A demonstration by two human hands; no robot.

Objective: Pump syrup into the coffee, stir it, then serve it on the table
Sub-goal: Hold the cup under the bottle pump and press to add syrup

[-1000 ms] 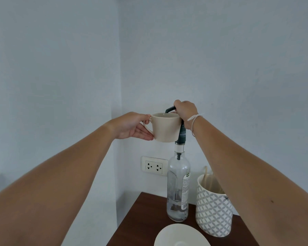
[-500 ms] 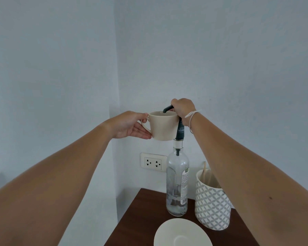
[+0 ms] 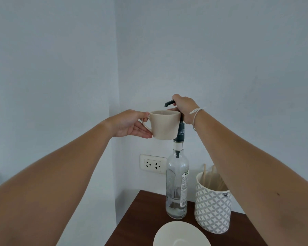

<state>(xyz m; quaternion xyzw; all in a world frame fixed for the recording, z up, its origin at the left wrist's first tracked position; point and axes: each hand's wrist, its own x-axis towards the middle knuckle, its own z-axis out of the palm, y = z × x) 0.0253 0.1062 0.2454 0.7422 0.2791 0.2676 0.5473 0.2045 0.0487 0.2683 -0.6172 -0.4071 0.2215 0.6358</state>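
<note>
Head view shows both hands raised at the middle of the frame. The left hand (image 3: 130,124) holds the cream cup (image 3: 164,125) by its handle, thumb on top and the other fingers stretched flat beneath, keeping it level just under the dark spout of the pump (image 3: 169,103). The right hand (image 3: 184,108) is wrapped around the pump head on top of the syrup bottle (image 3: 176,189), which stands on the table (image 3: 142,213) at lower centre.

The cup looks like glazed ceramic: stiff, breakable and probably smooth, so the handle is the sound place to hold it. Its contents cannot be seen from this angle. The bottle is clear glass, tall and narrow, with only a little liquid at the bottom, so it may tip if the pump is pushed off-axis; pressing straight down seems wise.

The table is dark brown wood, set in a corner of pale walls. Just right of the bottle stands 1 patterned holder (image 3: 212,201) with wooden sticks (image 3: 205,172) inside. A white saucer (image 3: 181,234) lies at the bottom edge. A wall socket (image 3: 153,163) with 2 outlets sits left of the bottle.
</note>
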